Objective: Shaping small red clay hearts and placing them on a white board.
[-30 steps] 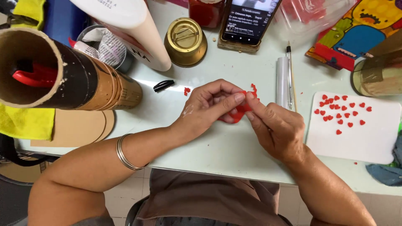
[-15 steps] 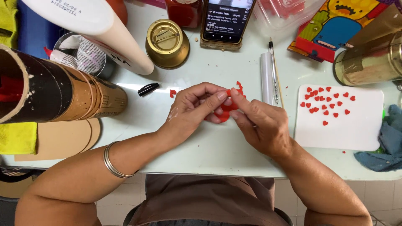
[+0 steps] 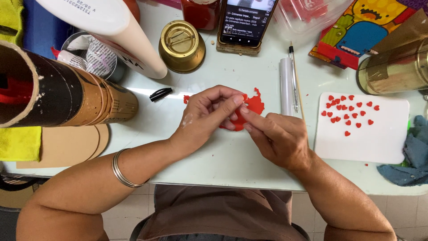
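Both my hands meet over a thin, ragged red sheet (image 3: 253,105) lying on the pale green table (image 3: 214,156). My left hand (image 3: 209,114) pinches its near edge with thumb and forefinger, and a metal bangle sits on that wrist. My right hand (image 3: 276,136) pinches the same sheet from the right, fingertips touching the left hand's. To the right lies a white board (image 3: 361,140) carrying several small red hearts (image 3: 350,111).
A white tube and a pen (image 3: 290,85) lie just behind the hands. Further back stand a phone (image 3: 247,20), a gold lid (image 3: 182,44), a white bottle (image 3: 111,31) and a cardboard roll (image 3: 58,93). A small black cap (image 3: 160,93) and a blue cloth (image 3: 408,156) lie nearby.
The view has shifted slightly; both hands stay pinched together on the red sheet, working it in small motions near the same spot.
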